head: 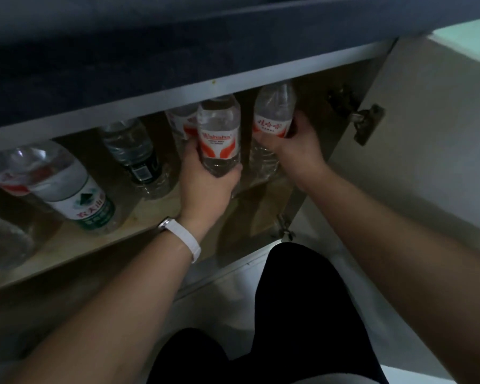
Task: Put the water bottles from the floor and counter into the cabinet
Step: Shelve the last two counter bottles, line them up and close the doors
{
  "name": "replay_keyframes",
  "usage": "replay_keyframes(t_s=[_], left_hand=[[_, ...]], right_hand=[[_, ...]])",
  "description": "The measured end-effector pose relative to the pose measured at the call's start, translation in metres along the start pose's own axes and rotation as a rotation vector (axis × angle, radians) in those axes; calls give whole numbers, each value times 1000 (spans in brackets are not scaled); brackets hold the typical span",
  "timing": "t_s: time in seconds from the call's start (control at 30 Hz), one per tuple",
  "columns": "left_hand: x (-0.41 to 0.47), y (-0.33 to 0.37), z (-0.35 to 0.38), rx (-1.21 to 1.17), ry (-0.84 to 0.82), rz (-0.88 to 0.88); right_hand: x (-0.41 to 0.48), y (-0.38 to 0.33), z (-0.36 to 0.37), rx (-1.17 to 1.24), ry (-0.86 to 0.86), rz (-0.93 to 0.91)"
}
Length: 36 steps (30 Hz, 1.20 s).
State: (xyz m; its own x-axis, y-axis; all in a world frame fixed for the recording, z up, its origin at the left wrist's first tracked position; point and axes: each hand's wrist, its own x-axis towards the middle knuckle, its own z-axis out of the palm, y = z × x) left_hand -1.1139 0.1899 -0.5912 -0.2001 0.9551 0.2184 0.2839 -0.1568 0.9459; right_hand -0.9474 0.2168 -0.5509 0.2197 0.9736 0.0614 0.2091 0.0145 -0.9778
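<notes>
Inside the low cabinet [147, 220], over its worn wooden floor, the left hand [208, 187] wraps round the base of a clear, ribbed plastic Wahaha bottle [218, 137] with a red-and-white label. Just right of it, the right hand [288, 142] grips a second red-labelled bottle [273, 112] at the label, close to the cabinet's side wall. Left of the hands stand a dark-labelled bottle [133, 151] and a green-and-white labelled bottle [75, 195]. Another red-labelled one [179, 123] sits just behind the Wahaha bottle. A pale cabinet door [427, 139] hangs open to the right on a metal hinge [367, 123]. Above the hands, a dark blue worktop [122, 51] overhangs.
</notes>
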Motion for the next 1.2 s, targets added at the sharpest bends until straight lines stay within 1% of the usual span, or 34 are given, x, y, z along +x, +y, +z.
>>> replay_keyframes(t_s=[0.2, 0.3, 0.43, 0.57, 0.67, 0.83, 0.9, 1.0, 1.2], left_hand=[[6, -19, 4, -13, 56, -7], [4, -22, 2, -12, 50, -7], [0, -19, 0, 45, 20, 15], [-8, -20, -1, 99, 32, 5], [-11, -24, -2, 114, 17, -23], [-17, -36, -3, 140, 0, -40], [-19, -36, 0, 139, 17, -29], [-18, -33, 7, 155, 37, 3], [-9, -30, 24, 205, 65, 29]], right_hand=[[15, 20, 6, 10, -12, -2], [18, 24, 8, 13, -29, 1], [19, 27, 10, 12, -33, 12], [13, 41, 17, -6, -6, -5], [7, 56, 27, -30, 64, -17], [6, 61, 44, -19, 209, 42], [6, 60, 48, -72, 238, 48], [10, 60, 47, -126, 212, 31], [18, 64, 25, -107, 87, 9]])
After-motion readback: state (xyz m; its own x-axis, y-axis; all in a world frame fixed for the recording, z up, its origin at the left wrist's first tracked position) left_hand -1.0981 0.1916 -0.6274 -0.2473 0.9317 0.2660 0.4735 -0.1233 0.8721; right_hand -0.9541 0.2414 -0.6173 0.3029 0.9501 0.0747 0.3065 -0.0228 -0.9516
